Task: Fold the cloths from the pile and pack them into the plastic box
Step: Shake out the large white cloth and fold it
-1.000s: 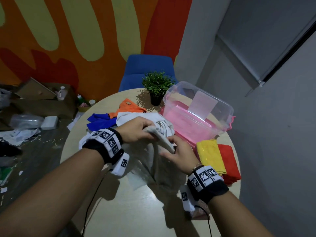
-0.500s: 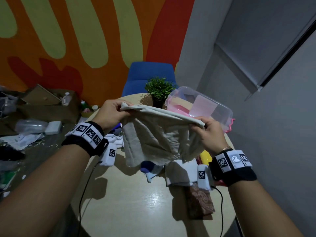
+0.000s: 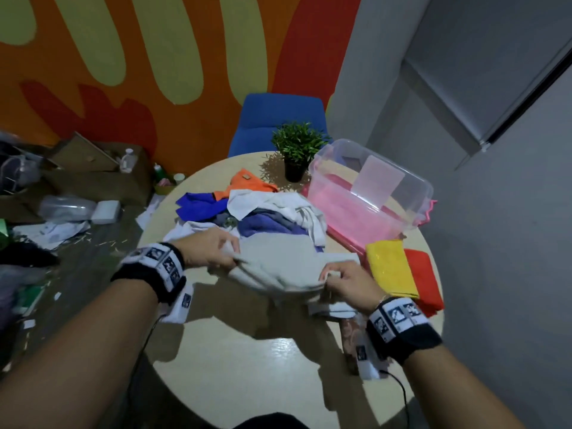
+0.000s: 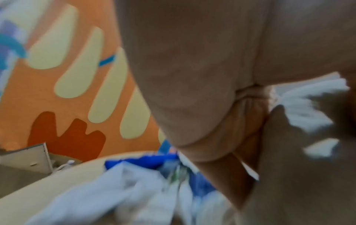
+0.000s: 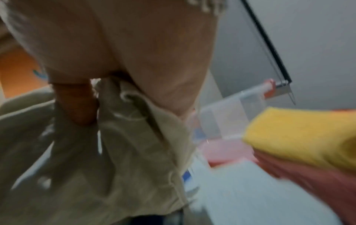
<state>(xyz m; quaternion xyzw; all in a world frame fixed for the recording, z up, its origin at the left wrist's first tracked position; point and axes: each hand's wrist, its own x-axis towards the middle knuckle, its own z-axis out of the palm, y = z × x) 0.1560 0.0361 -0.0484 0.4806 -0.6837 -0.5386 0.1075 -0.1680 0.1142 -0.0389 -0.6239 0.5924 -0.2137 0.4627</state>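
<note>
At frame centre, the beige cloth (image 3: pixel 278 264) was pinched by the left hand (image 3: pixel 210 249) and right hand (image 3: pixel 346 280), hiding the pile (image 3: pixel 247 209) partly. Both wrist views were blurred. Right of centre, the plastic box (image 3: pixel 371 193) showed only pink inside; contents were unclear.

Counted: 1 plastic box (image 3: pixel 371 193), 1 potted plant (image 3: pixel 297 150), 2 folded cloths (image 3: pixel 391 267), 1 cloth pile (image 3: pixel 263 212), 2 hands (image 3: pixel 210 246).
</note>
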